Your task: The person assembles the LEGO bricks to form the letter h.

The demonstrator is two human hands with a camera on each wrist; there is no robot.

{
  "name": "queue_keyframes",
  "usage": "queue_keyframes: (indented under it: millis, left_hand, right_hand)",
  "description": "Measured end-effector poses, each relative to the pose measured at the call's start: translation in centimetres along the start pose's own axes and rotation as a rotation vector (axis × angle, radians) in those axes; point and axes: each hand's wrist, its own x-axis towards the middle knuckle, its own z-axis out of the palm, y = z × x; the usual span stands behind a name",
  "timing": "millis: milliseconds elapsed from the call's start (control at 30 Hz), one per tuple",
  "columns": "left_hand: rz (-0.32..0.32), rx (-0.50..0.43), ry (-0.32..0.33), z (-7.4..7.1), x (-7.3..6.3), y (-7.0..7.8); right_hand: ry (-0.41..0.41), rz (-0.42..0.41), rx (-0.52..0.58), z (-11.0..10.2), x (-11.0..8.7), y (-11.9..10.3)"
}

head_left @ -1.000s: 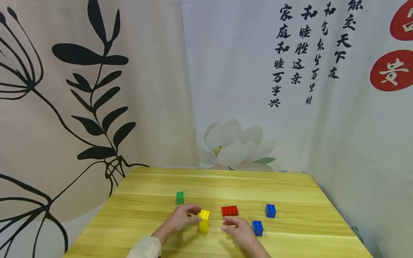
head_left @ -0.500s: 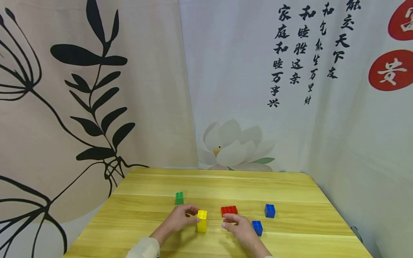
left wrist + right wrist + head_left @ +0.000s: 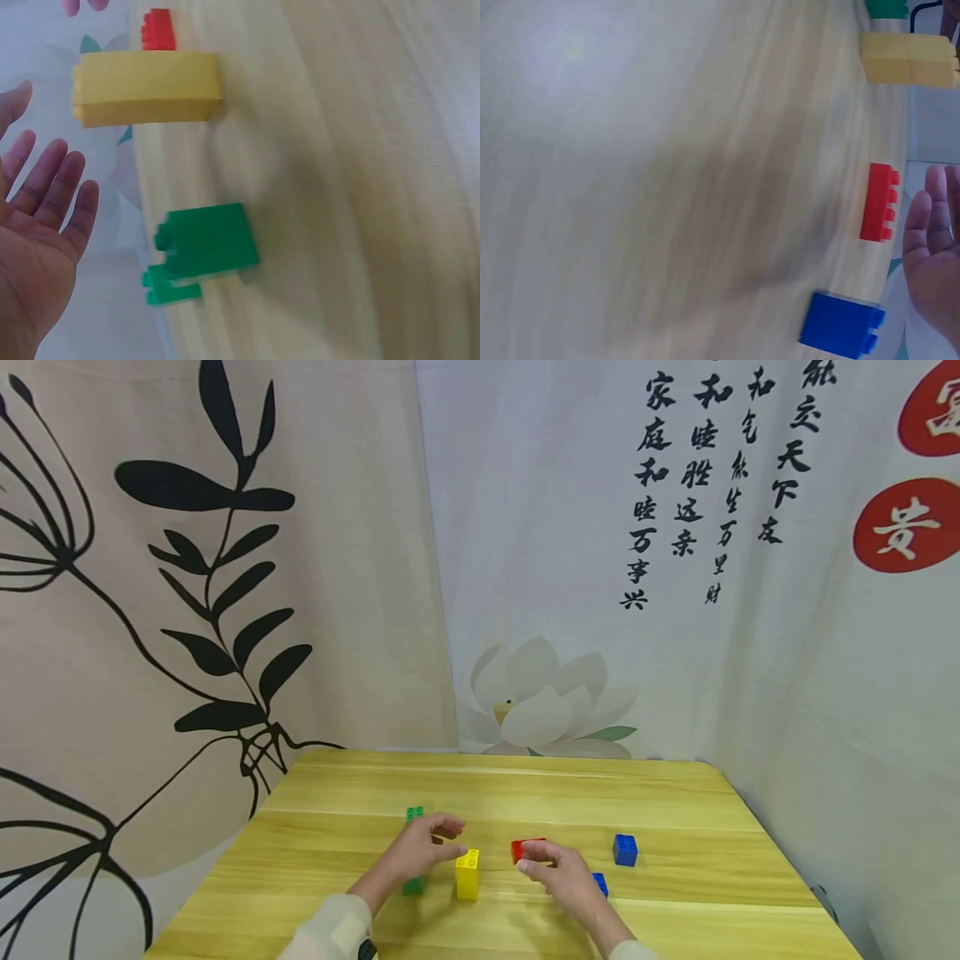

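Note:
A tall yellow block tower [image 3: 467, 875], which the right wrist view shows as two stacked bricks [image 3: 909, 58], stands upright on the table. My left hand [image 3: 418, 850] is raised just left of it, thumb tip near its top, with nothing in the relaxed fingers; its palm faces the tower in the left wrist view. Partly hidden under that hand is a near green brick [image 3: 413, 887], and behind the hand a farther green brick [image 3: 415, 812]. To the right, my right hand [image 3: 567, 877] hovers with loosely bent fingers, holding nothing, overlapping a red brick [image 3: 517, 850] and a near blue brick [image 3: 601, 882].
Another blue brick [image 3: 625, 850] sits farther back on the right. Everything lies on a wooden table [image 3: 720, 893], with a printed curtain [image 3: 360, 610] hanging behind its far edge.
My left hand has risen and come away from the yellow tower, uncovering part of the near green brick. My right hand has lifted slightly and now covers more of the red and near blue bricks.

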Motion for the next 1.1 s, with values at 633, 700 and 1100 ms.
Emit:
queue_keyframes:
  millis: [633, 700, 1100]
  left_hand:
    - [0.026, 0.023, 0.014, 0.7, 2.5, 3.7]
    - [0.027, 0.016, 0.012, 0.9, 2.6, 4.1]
    - [0.054, -0.004, 0.028, 2.7, 3.9, 5.6]
  right_hand:
    - [0.094, -0.002, 0.012, -4.2, 0.6, -1.6]
    - [0.113, 0.005, 0.013, -4.6, 0.6, -1.7]
    - [0.217, 0.020, -0.030, -7.1, 0.9, -1.7]
